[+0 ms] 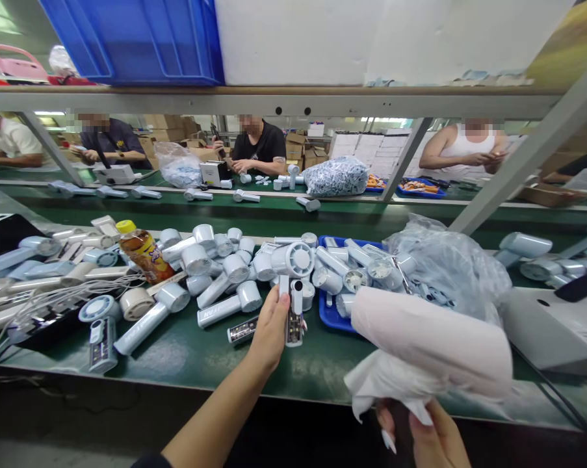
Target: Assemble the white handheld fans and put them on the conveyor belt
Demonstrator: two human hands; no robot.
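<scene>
My left hand (270, 328) is closed round the handle of a pale blue handheld fan (300, 260), its round grille toward me. The handle's inside shows, with dark electronic parts. At the lower right, my right hand (434, 439) has its fingers closed on a crumpled white cloth (395, 383). Part of that grip is hidden by the cloth. Just above the cloth lies a thick whitish roll (430, 338). An opened handle piece (242, 330) rests on the green bench beside my left hand.
Many fans (225, 305) are heaped behind my left hand. A blue tray (335, 318) holds more, next to a clear plastic bag (449, 266). A drink bottle (144, 250) and white cables (73, 292) are at left, a grey machine (551, 325) at right. Co-workers sit opposite.
</scene>
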